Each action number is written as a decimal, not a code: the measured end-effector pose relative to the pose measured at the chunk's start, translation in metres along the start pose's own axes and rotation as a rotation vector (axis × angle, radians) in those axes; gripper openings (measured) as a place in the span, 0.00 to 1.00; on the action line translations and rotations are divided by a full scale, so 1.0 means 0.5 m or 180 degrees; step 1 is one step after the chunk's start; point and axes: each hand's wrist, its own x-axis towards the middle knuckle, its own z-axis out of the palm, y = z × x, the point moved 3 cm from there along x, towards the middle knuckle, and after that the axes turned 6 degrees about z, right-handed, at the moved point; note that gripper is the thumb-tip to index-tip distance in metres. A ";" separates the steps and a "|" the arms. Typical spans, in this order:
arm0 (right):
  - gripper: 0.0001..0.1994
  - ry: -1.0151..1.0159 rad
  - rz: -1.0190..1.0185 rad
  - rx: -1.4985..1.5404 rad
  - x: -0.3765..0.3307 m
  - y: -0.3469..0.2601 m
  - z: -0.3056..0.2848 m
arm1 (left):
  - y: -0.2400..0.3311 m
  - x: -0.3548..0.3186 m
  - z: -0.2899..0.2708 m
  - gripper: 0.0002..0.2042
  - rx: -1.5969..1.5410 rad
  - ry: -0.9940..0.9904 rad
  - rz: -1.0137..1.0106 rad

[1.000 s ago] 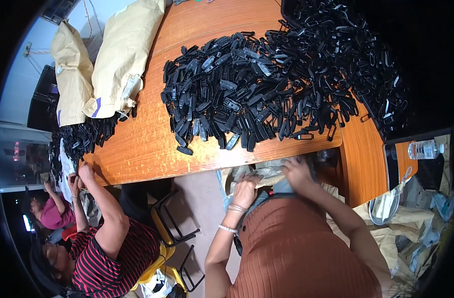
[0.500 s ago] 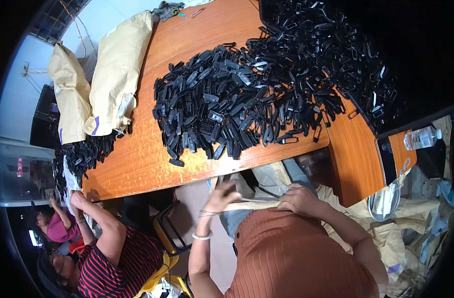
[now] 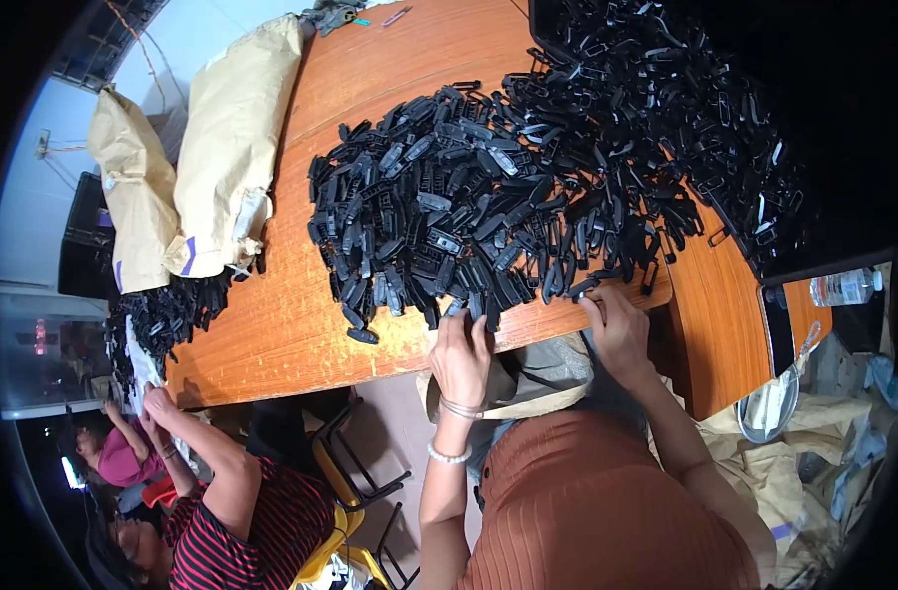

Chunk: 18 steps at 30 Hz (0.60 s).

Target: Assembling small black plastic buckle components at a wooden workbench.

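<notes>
A large heap of small black plastic clip-like pieces (image 3: 419,216) covers the table's middle. At its near edge, my left hand (image 3: 460,364) has its fingertips closed on one of the pieces. Further right, my right hand (image 3: 620,334) pinches another black piece (image 3: 584,287) by the table's front edge. An open paper sack with a grey lining (image 3: 542,379) lies on my lap, under the table edge and between my forearms. Its mouth faces up, and its inside is mostly in shadow.
A black tray full of loops and clips (image 3: 685,128) joins the heap at the far right. Two paper sacks (image 3: 234,147) stand at the left. A phone (image 3: 778,329) and a bottle (image 3: 846,288) are at the right. A co-worker in a striped top (image 3: 247,521) sits at my left.
Both hands have left the sack's rim at my lap and moved up and away from me to the heap's near edge. Their fingers are now on black pieces.
</notes>
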 end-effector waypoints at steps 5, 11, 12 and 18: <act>0.11 -0.0066 0.0283 -0.0330 -0.008 -0.007 0.000 | -0.010 0.015 0.024 0.08 -0.0122 -0.0101 -0.0347; 0.10 -0.0143 0.0247 -0.0087 -0.019 -0.008 -0.002 | -0.017 -0.001 0.008 0.06 -0.0524 -0.0096 -0.0428; 0.10 -0.0179 0.0281 -0.0098 -0.029 -0.003 -0.003 | -0.037 -0.016 0.013 0.06 -0.0571 -0.0167 -0.0569; 0.19 -0.0778 0.0104 0.1033 -0.050 -0.018 0.006 | -0.036 -0.036 0.000 0.04 -0.1292 0.0101 -0.1032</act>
